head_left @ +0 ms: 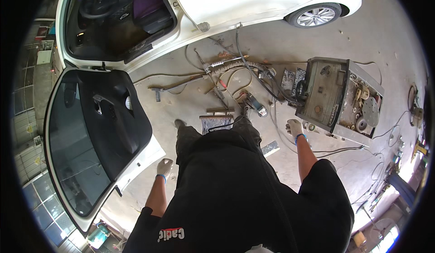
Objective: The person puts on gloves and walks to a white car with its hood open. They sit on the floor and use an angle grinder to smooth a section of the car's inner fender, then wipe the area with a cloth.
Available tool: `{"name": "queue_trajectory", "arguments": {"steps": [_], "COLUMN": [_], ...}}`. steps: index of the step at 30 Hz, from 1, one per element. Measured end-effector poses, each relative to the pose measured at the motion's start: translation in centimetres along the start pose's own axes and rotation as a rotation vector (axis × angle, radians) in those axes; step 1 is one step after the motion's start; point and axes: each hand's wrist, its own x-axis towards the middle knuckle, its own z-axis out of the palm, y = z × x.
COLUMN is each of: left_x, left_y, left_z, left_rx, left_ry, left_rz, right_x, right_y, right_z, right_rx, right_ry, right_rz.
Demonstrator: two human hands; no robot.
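My left hand (pixel 165 167), in a pale work glove, hangs beside the lower edge of the open car door (pixel 115 117). Its fingers are curled in, and no object shows in them. My right hand (pixel 294 127), gloved the same way, is held out just left of a grey metal machine cart (pixel 321 90). Its fingers are loosely bent and somewhat apart, with nothing seen in them. An angle grinder (pixel 257 104) lies on the floor near my feet. Beyond it is a slide hammer (pixel 222 63) among hoses and cables.
A white car (pixel 235 1) stands ahead; a thick cable (pixel 239 40) reaches its sill, which has a scuffed patch (pixel 204 27). The cart's open tray (pixel 362 103) holds discs and small parts. Cables (pixel 335 152) cross the floor at right. A flat plate (pixel 270 149) lies near my leg.
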Motion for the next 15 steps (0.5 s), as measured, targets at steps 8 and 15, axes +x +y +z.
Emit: {"name": "queue_trajectory", "arguments": {"steps": [8, 15], "left_x": [4.2, 18.4], "left_y": [7.9, 14.2], "left_z": [-3.2, -4.9], "left_rx": [0.079, 0.401], "left_ry": [-0.049, -0.096], "left_rz": [0.037, 0.145], "right_x": [-2.6, -2.4], "right_y": [-0.9, 1.6], "right_z": [5.4, 6.2], "right_rx": [0.03, 0.106], "right_ry": [-0.135, 0.03], "right_rz": [0.232, 0.322]}}
